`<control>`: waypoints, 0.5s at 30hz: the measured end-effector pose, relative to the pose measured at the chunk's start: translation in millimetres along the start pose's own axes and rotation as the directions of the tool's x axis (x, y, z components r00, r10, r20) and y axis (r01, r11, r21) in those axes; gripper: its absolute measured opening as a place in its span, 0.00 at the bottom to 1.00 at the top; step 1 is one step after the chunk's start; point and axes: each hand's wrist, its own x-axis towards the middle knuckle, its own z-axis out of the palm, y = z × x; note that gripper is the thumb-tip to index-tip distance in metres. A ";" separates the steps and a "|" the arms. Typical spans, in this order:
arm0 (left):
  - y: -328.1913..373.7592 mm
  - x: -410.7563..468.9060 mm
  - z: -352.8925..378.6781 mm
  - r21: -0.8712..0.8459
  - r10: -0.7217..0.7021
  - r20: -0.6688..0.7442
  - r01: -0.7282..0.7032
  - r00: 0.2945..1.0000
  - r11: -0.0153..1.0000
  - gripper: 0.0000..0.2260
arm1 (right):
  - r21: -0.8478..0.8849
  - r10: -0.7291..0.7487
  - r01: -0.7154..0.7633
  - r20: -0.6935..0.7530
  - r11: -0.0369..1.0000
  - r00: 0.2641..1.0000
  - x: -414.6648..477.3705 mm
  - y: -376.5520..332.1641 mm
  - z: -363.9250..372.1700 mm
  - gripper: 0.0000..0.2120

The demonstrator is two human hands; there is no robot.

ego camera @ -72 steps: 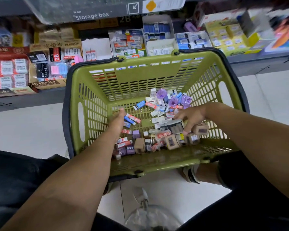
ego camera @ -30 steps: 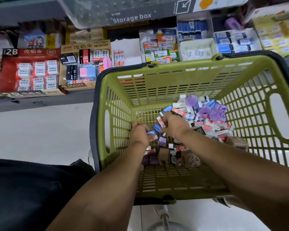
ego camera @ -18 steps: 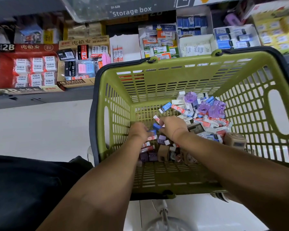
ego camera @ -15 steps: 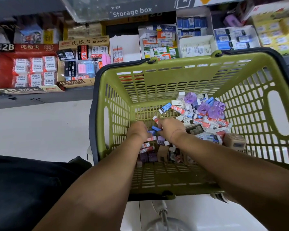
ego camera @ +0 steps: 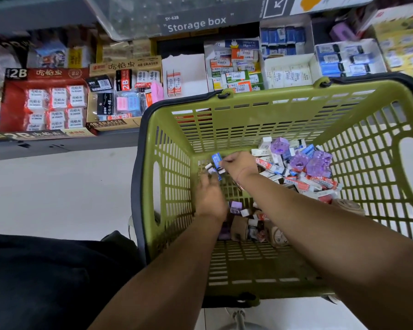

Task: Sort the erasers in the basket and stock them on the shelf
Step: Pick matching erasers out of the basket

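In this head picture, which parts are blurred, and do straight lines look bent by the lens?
Head view: the left hand is smeared by motion; the right hand and the blue erasers it pinches are sharper. Head view: the basket rim bows, as under a wide lens; goods at the far ends of the shelf look soft. Head view: light is even, no hard shadows.

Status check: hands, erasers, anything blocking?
Right hand pinching blue erasers inside the basket. Left hand open, just below them. Pile unsorted. No obstruction seen.
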 end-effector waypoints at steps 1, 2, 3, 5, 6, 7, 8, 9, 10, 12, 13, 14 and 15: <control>-0.1 -0.4 1.7 -0.013 -0.021 0.041 0.021 0.999 1.000 0.29 | -0.042 0.002 -0.002 0.004 0.999 1.000 1.2 -1.8 1.6 0.08; -1.4 0.6 2.2 -0.025 -0.019 0.066 0.021 0.998 0.999 0.30 | -0.084 0.003 -0.003 -0.001 0.996 1.000 2.0 -2.7 2.5 0.08; -3.1 2.8 1.4 -0.020 -0.007 0.079 0.009 0.997 1.000 0.29 | -0.117 -0.002 0.001 -0.010 0.993 1.000 2.7 -2.7 2.8 0.07; -8.1 8.2 -1.3 0.011 0.017 0.068 -0.018 0.998 1.000 0.27 | -0.160 -0.023 0.018 -0.026 0.987 0.999 3.0 -1.0 1.8 0.07; -10.7 11.3 -3.3 0.020 0.017 0.052 -0.018 0.998 1.000 0.26 | -0.177 -0.030 0.024 -0.028 0.984 0.999 3.1 0.9 0.7 0.06; -12.9 14.5 -5.0 0.025 0.012 0.034 -0.013 0.999 1.000 0.25 | -0.203 -0.039 0.034 -0.021 0.979 0.999 3.3 3.0 -0.6 0.06; -14.1 16.8 -5.8 0.031 0.009 0.011 -0.009 1.000 0.999 0.25 | -0.230 -0.053 0.051 -0.003 0.972 0.999 3.2 4.5 -1.6 0.07; -14.9 18.2 -5.9 0.047 0.023 -0.012 -0.022 1.000 0.999 0.24 | -0.238 -0.073 0.077 0.026 0.968 0.997 2.9 5.7 -2.5 0.07; -14.1 17.7 -5.4 0.076 0.061 -0.030 -0.058 0.998 0.995 0.24 | -0.199 -0.097 0.107 0.059 0.974 0.994 2.2 7.3 -3.0 0.07; -12.2 13.0 -1.7 0.143 0.166 -0.023 -0.161 0.986 0.976 0.26 | -0.059 -0.142 0.148 0.091 0.987 0.986 0.5 10.3 -6.2 0.07; -11.9 9.8 0.4 0.173 0.210 0.001 -0.208 0.978 0.963 0.26 | -0.036 -0.148 0.151 0.068 0.988 0.987 -0.6 12.8 -9.6 0.08; -12.2 7.4 2.5 0.207 0.239 0.037 -0.241 0.970 0.948 0.27 | -0.063 -0.141 0.142 0.032 0.988 0.990 -1.8 17.2 -13.6 0.07; -13.3 6.2 3.9 0.246 0.255 0.075 -0.266 0.964 0.932 0.26 | -0.125 -0.127 0.127 0.000 0.984 0.992 -3.2 23.3 -17.7 0.05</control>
